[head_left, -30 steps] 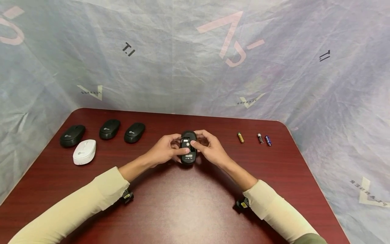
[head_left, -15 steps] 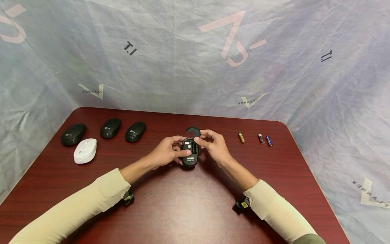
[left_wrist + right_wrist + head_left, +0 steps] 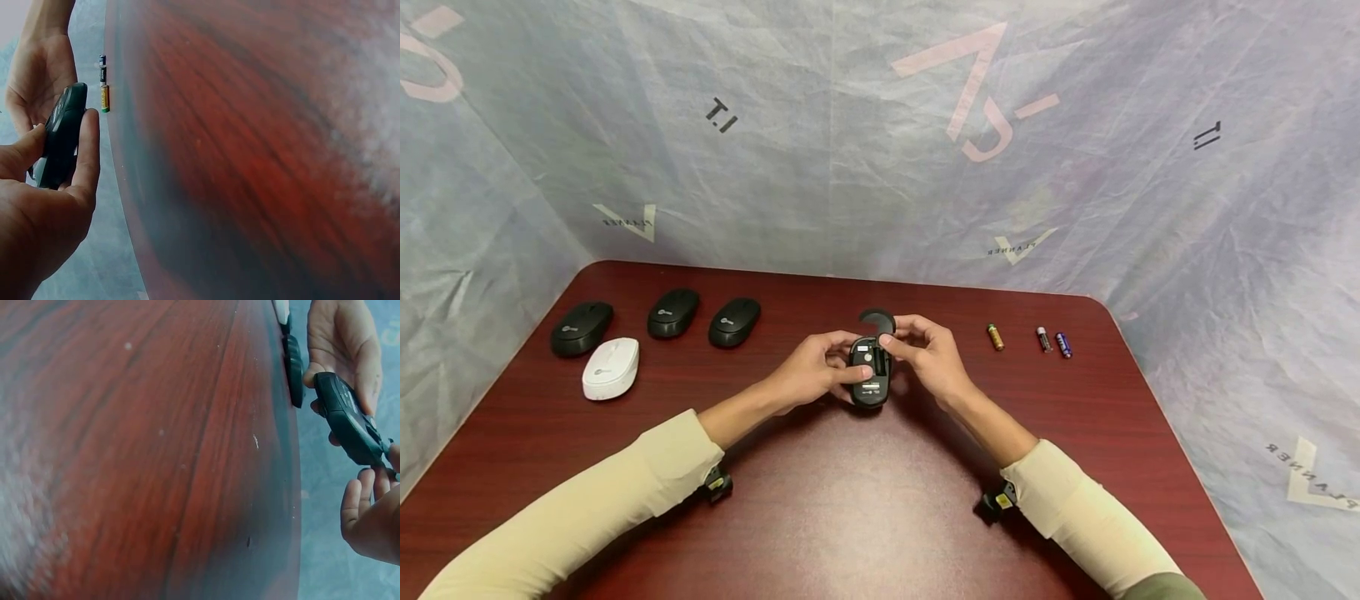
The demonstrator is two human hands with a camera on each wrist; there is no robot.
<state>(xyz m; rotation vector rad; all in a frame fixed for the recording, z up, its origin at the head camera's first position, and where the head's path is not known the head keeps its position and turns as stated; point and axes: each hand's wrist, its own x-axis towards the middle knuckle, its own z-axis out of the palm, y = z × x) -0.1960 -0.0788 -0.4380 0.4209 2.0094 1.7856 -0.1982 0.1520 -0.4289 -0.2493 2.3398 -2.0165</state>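
Near mid far edge of the tabletop (image 3: 880,492), left hand (image 3: 811,367) pinches black mouse (image 3: 871,393) underside up, presumably baring its slot (image 3: 881,363); right hand (image 3: 936,358) pinches curved cover (image 3: 877,318) at mouse's far end; batteries (image 3: 996,337) toward far right corner, likely for right-side reach.

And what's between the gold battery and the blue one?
In the head view: a black battery with a pale end, nearer the blue battery than the gold battery.

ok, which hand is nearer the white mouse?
Left. The left hand is to the right of the white mouse, gripping a black mouse. The right hand is farther right, across that black mouse.
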